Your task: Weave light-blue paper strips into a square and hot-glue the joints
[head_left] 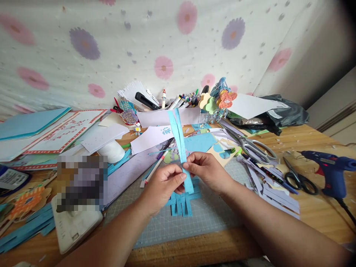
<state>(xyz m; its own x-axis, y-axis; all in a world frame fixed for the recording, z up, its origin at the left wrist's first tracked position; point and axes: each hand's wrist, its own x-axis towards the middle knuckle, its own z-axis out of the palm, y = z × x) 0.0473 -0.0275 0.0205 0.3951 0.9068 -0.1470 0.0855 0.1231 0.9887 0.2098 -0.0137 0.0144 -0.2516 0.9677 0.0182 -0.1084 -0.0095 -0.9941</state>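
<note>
In left hand [160, 187]: strip [180, 142], pinched | in right hand [210, 172]: same strip, pinched alongside | over blue pieces [180, 207] on mat [155, 230], far end free | seems gripped at two close points for fine control

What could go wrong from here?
Creasing: the left hand and right hand pinch the thin blue paper strips in their fingertips, so a hard squeeze may crumple them.
Knocking: the lower blue strips on the cutting mat lie just below the hands and could get nudged.
Snagging: the cord of the glue gun might catch the right forearm.
</note>
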